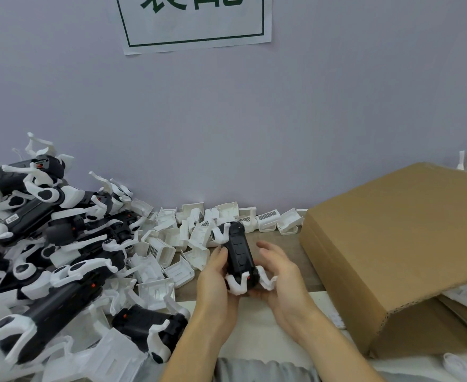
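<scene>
A black toy body with white plastic legs is held lengthwise above the table, just in front of me. My left hand grips its left side, thumb along the black shell. My right hand cups its near end from below, where two white legs stick out; the upper fingers are spread loosely above the body. A far white leg pair points towards the wall.
A big heap of assembled black-and-white toys fills the left side. Several loose white plastic parts lie along the wall and middle. A large brown cardboard box stands at the right. A paper sign hangs on the wall.
</scene>
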Demonstrator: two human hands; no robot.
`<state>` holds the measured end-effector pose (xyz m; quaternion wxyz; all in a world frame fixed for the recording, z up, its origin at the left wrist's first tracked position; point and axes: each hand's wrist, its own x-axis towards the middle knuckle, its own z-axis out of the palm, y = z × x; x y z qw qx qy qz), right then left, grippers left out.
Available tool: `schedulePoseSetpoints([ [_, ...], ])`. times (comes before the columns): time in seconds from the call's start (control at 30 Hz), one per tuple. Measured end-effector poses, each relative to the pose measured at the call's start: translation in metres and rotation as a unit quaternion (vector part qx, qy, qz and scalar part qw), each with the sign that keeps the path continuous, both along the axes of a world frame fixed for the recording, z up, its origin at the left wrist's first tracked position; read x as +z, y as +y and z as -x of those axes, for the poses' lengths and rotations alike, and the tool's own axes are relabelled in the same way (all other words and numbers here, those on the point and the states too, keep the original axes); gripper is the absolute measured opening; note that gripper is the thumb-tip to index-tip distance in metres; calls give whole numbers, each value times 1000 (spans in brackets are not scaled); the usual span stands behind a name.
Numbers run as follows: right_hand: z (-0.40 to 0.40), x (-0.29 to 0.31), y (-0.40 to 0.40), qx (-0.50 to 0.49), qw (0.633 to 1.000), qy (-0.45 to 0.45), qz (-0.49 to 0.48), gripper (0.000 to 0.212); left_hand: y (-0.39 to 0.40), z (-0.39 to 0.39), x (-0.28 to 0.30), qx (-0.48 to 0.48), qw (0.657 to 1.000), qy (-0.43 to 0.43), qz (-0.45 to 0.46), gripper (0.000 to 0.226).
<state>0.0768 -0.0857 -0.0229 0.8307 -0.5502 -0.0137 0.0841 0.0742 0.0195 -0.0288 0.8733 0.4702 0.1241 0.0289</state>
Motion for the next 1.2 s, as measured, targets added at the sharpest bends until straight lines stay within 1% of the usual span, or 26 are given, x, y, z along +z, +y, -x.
schedulePoseSetpoints([
  [0.07,-1,-1,-1,-33,999,-24,14,23,0,0,0,11,1000,-11,-2,38],
  [0.17,-1,-4,-2,-90,986,-96,104,21,1,0,4,72,997,-34,-4,29],
  [0.2,-1,-4,-2,-101,981,-116,116,20,2,-1,4,91,995,-39,-12,28],
  [0.27,1,-3,-1,-113,975,-153,117,14,4,-2,3,109,993,-32,-35,34],
  [0.33,3,-3,0,-128,962,-197,139,22,4,-2,3,100,992,-29,-67,34],
  [0.4,4,-5,1,-148,941,-243,184,23,4,-1,1,88,991,-33,-93,28],
  [0.47,6,-6,2,-143,922,-275,234,22,4,-1,0,88,989,-40,-109,28],
  [0.53,7,-7,4,-100,903,-295,298,28,5,0,0,86,990,-45,-104,39],
  [0.57,7,-8,5,-78,885,-302,347,36,5,0,0,86,991,-45,-96,46],
  [0.63,5,-12,6,-72,828,-309,461,50,5,0,2,97,992,-39,-71,49],
  [0.67,5,-12,6,-82,805,-308,500,53,6,-1,2,103,992,-30,-61,47],
  [0.7,5,-12,6,-94,800,-306,508,50,6,-2,2,105,993,-20,-56,46],
  [0.73,5,-11,5,-105,815,-301,484,41,6,-2,2,99,994,-17,-52,44],
  [0.8,2,-11,5,-138,880,-271,365,16,6,-3,1,81,994,-27,-68,38],
  [0.83,1,-9,4,-148,912,-242,297,15,5,-2,2,75,993,-33,-86,37],
  [0.87,-1,-8,3,-149,936,-211,239,21,4,-2,2,70,992,-40,-97,38],
  [0.93,-2,-7,1,-114,967,-147,173,33,1,-1,2,49,993,-51,-95,45],
  [1.0,-1,-4,0,-54,984,-105,135,37,-2,-1,2,19,996,-46,-71,55],
  [1.07,0,-4,1,-12,988,-95,122,37,-4,0,2,4,998,-39,-46,62],
  [1.13,1,-4,3,-1,987,-98,129,38,-4,-1,0,3,999,-32,-31,64],
  [1.2,1,-7,5,-22,983,-108,145,37,-5,-2,-1,11,999,-27,-26,58],
])
